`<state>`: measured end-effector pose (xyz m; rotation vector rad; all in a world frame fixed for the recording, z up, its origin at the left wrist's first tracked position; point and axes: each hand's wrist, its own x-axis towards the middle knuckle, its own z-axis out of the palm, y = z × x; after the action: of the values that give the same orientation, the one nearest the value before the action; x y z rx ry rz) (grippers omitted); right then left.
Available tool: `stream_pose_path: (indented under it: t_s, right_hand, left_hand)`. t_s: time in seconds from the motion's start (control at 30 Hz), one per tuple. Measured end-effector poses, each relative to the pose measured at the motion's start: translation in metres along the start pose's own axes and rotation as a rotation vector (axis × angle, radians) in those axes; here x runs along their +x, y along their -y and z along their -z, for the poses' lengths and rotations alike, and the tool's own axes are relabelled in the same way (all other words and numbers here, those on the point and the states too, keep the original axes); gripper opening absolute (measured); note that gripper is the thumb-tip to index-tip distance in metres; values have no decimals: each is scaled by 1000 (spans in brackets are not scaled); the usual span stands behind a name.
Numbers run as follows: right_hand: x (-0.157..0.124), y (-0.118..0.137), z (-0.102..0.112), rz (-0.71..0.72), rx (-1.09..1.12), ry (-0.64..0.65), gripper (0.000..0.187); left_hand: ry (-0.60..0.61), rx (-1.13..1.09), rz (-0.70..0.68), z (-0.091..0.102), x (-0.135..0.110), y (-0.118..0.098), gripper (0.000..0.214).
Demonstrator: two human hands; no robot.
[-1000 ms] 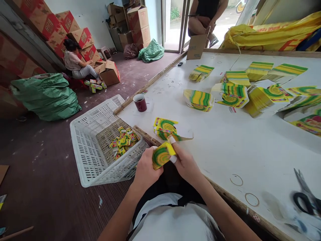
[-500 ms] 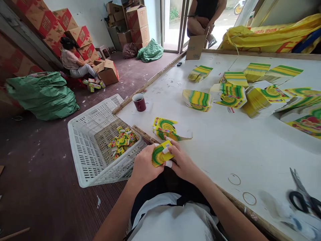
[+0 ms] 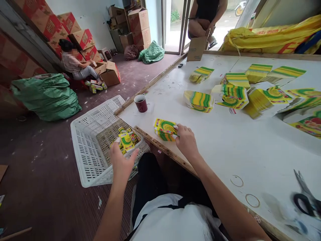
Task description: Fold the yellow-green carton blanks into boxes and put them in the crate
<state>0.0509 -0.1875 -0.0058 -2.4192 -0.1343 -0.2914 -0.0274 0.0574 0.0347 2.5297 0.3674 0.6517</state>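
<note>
My left hand (image 3: 122, 162) is over the near side of the white plastic basket (image 3: 79, 150), thumb and fingers spread apart. Just beyond its fingertips is a yellow-green folded carton (image 3: 127, 140), on or just above the pile of small cartons in the basket; whether they touch I cannot tell. On the table, my right hand (image 3: 186, 140) grips the right edge of a small stack of printed flat cartons (image 3: 165, 129). White wraps cover some fingertips. How many cartons the right fingers pinch is hidden.
A dark red mug (image 3: 140, 103) stands behind the stack. More carton bundles (image 3: 199, 100) lie across the white table (image 3: 213, 154). Scissors (image 3: 304, 194) lie at the right. A wooden strip edges the table. One person sits among boxes on the left, another beyond the table.
Both hands held a yellow-green carton together; now they are apart. The left has moved left over the basket and let go of the carton. The right has moved forward onto the stack.
</note>
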Motion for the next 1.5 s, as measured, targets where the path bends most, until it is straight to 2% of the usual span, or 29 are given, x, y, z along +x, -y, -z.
stream_pose_path:
  t_s: [0.1, 0.2, 0.3, 0.37, 0.43, 0.5, 0.6, 0.67, 0.77, 0.87, 0.97, 1.07, 1.27, 1.5]
  right_hand:
    - [8, -2, -4, -1, -52, 38, 43]
    - [7, 0, 2, -27, -3, 26, 46]
    - [-4, 11, 10, -96, 251, 57, 52]
    - [-18, 24, 14, -114, 523, 196, 55]
    - [-35, 41, 15, -112, 798, 406, 58]
    - [-52, 57, 15, -122, 1007, 554, 61]
    - [-69, 74, 13, -92, 1090, 577, 64]
    - [-73, 77, 10, -55, 1029, 559, 60]
    - [-69, 71, 7, -105, 975, 523, 47]
    - [-62, 62, 11, -188, 1136, 516, 42]
    - [-56, 58, 19, -217, 1339, 557, 38]
    - [-55, 59, 24, -285, 1450, 598, 33]
    - [-57, 56, 15, -426, 1523, 509, 30]
    - [-61, 64, 9, -560, 1531, 367, 36]
  left_hand:
    - [180, -144, 29, -9, -14, -7, 60]
    - [353, -344, 122, -21, -25, -19, 53]
    - [460, -585, 239, -30, -31, -35, 65]
    - [492, -792, 283, -32, -32, -48, 72]
    - [460, -1029, 335, -33, -32, -62, 67]
    - [325, -1260, 424, -32, -29, -73, 54]
    - [79, -1497, 528, -32, -24, -81, 44]
    - [25, -1522, 563, -34, -23, -81, 47]
    - [67, -1423, 587, -37, -27, -77, 58]
    - [148, -1370, 506, -39, -33, -74, 68]
    - [186, -1356, 450, -39, -37, -72, 50]
    - [182, -1347, 457, -42, -40, -72, 32]
    - [195, -1337, 513, -42, -42, -71, 32]
    - [74, -1292, 582, -44, -45, -75, 32]
